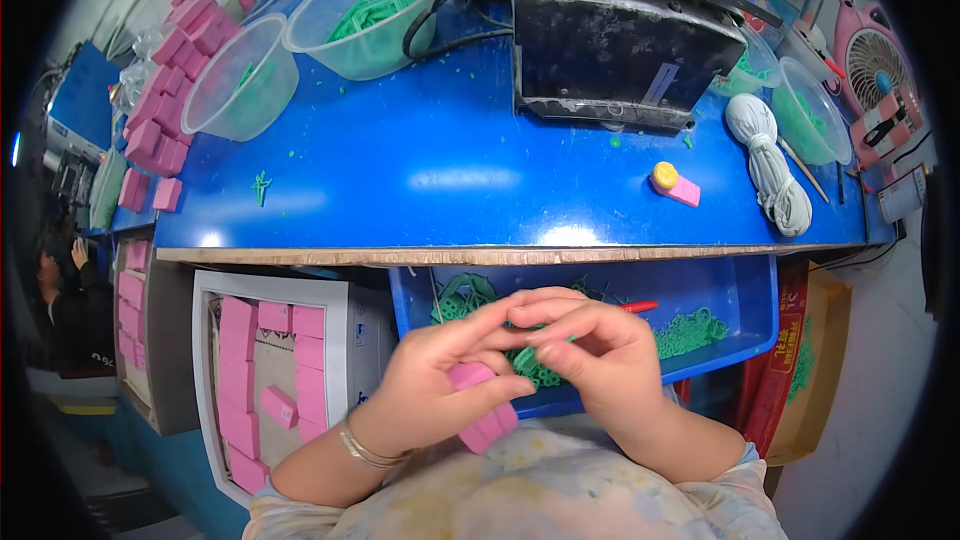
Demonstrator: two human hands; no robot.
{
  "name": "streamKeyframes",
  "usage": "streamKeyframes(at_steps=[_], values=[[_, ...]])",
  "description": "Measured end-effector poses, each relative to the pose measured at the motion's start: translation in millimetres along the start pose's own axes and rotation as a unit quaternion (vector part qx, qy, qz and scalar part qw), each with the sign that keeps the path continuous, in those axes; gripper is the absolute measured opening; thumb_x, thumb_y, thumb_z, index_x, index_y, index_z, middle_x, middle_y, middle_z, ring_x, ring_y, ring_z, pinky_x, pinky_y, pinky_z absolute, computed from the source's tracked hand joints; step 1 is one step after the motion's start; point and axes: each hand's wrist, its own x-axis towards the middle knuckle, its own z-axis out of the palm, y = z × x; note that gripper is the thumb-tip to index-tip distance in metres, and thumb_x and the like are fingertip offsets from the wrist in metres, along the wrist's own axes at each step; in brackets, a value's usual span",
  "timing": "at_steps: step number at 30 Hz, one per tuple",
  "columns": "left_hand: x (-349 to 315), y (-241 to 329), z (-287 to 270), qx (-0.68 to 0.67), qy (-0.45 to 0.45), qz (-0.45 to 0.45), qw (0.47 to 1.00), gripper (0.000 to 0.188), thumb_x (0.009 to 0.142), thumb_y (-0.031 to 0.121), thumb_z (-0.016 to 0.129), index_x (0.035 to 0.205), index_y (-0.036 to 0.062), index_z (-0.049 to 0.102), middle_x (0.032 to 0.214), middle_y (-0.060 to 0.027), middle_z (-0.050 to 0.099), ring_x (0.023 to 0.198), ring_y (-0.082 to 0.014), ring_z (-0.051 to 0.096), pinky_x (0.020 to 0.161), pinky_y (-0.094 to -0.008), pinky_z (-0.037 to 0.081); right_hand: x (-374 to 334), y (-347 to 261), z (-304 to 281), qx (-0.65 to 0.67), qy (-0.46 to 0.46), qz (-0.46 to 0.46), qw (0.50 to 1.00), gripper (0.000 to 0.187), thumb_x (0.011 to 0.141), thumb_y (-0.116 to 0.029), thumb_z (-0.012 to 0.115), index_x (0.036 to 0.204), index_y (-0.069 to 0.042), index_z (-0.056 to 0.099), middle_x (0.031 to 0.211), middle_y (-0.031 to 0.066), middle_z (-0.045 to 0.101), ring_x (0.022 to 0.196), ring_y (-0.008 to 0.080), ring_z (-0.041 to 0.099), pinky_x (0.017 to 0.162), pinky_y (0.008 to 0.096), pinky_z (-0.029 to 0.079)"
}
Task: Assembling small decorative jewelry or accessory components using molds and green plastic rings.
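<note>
My left hand is curled around a pink block-like stack, which shows below its palm and thumb, close to my body. Facing it, my right hand has its fingers bent and thumb brought in, with a small green piece at the thumb tip. The fingertips of both hands meet or overlap, so the exact grip is partly hidden. Beneath them lies a blue tray holding green netted or looped pieces and a red pen-like tool.
On the blue table stand a black machine, clear bowls with green pieces, a cord bundle and a pink block with a yellow top. A white box of pink blocks is left; a cardboard box is right.
</note>
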Motion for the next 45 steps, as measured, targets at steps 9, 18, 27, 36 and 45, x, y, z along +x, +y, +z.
streamKeyframes(at_steps=[9, 18, 27, 36, 45], values=[[3.9, -5.9, 3.5, 0.162, 0.089, 0.114, 0.976, 0.024, 0.074, 0.001, 0.07, 0.098, 0.0019, 0.067, 0.089, -0.0107, 0.064, 0.075, -0.0196, 0.061, 0.066, -0.0279, 0.049, -12.7, -10.5, -56.9, -0.726, -0.094, 0.15, 0.665, 0.027, 0.077, -0.029, 0.066, 0.077, -0.004, 0.057, 0.069, 0.0133, 0.063, 0.065, 0.0327, 0.061, 0.06, 0.0409, 0.048], [-0.9, -6.9, 1.0, 0.172, 0.125, 0.105, 0.972, 0.015, 0.073, 0.001, 0.069, 0.088, -0.0001, 0.064, 0.086, -0.0119, 0.062, 0.071, -0.019, 0.06, 0.065, -0.0297, 0.049, -9.2, -19.3, -51.3, -0.639, -0.043, 0.166, 0.75, 0.028, 0.084, -0.023, 0.058, 0.068, -0.001, 0.055, 0.067, 0.0161, 0.057, 0.068, 0.0332, 0.059, 0.06, 0.0395, 0.046], [-2.7, 1.9, 4.8, -0.163, 0.116, -0.151, 0.968, 0.01, 0.082, 0.0, 0.063, 0.09, -0.0021, 0.059, 0.084, -0.0052, 0.062, 0.074, -0.0088, 0.063, 0.064, -0.0214, 0.051, -16.5, -36.4, -33.9, -0.342, -0.114, 0.076, 0.93, 0.016, 0.085, -0.01, 0.056, 0.079, 0.005, 0.059, 0.1, 0.0223, 0.057, 0.093, 0.0318, 0.056, 0.079, 0.0367, 0.045], [-5.6, -7.1, 6.8, -0.09, 0.123, -0.169, 0.974, 0.011, 0.079, 0.003, 0.067, 0.087, -0.0012, 0.061, 0.084, -0.0045, 0.062, 0.074, -0.0076, 0.061, 0.064, -0.021, 0.049, -16.2, -31.2, -26.9, -0.427, -0.118, 0.021, 0.896, 0.018, 0.082, -0.015, 0.063, 0.074, 0.001, 0.062, 0.085, 0.0166, 0.063, 0.072, 0.0312, 0.06, 0.065, 0.0361, 0.049], [-1.8, -6.0, 3.2, 0.183, 0.088, 0.07, 0.977, 0.015, 0.075, -0.002, 0.066, 0.09, 0.0006, 0.062, 0.084, -0.0097, 0.063, 0.076, -0.0176, 0.062, 0.063, -0.0279, 0.05, -10.1, -17.2, -46.0, -0.679, -0.036, 0.038, 0.732, 0.025, 0.073, -0.023, 0.071, 0.064, -0.002, 0.061, 0.066, 0.0109, 0.059, 0.06, 0.0285, 0.057, 0.053, 0.0359, 0.046]])
